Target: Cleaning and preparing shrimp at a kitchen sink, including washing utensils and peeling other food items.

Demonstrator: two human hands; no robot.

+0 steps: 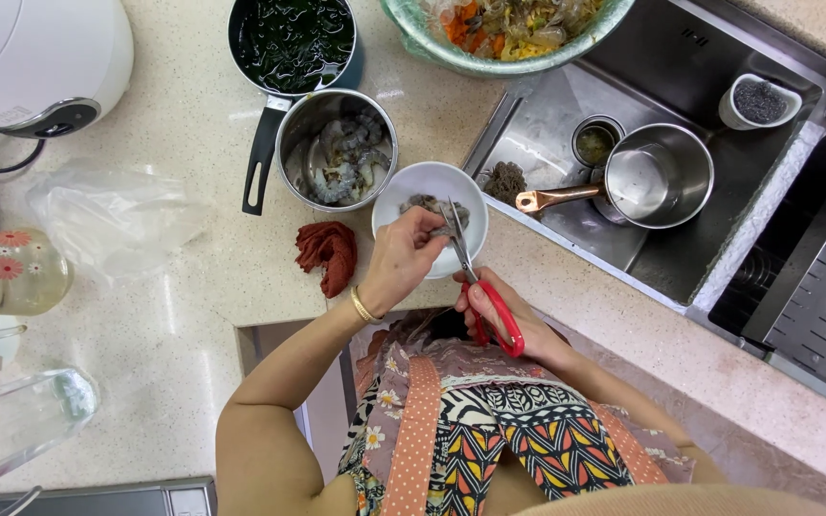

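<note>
The left hand (402,260) is closed around a grey raw shrimp (432,208), pinching it with the fingertips over a white bowl (403,191) that stands at the front edge of the speckled counter (193,315), just beside the sink (719,220). The right hand (504,311) grips the red handles of the scissors (485,291), fingers through the loops, and the metal blades point up to the shrimp; the blades seem to touch it, but this is hard to see. Behind the bowl, touching it or nearly so, stands a steel pot (336,153) with more grey shrimps, and a dark pan (291,43) of green seaweed is at the counter's far edge. A red cloth (329,253) lies left of the bowl. A steel saucepan (657,177) with copper handle sits in the sink.
</note>
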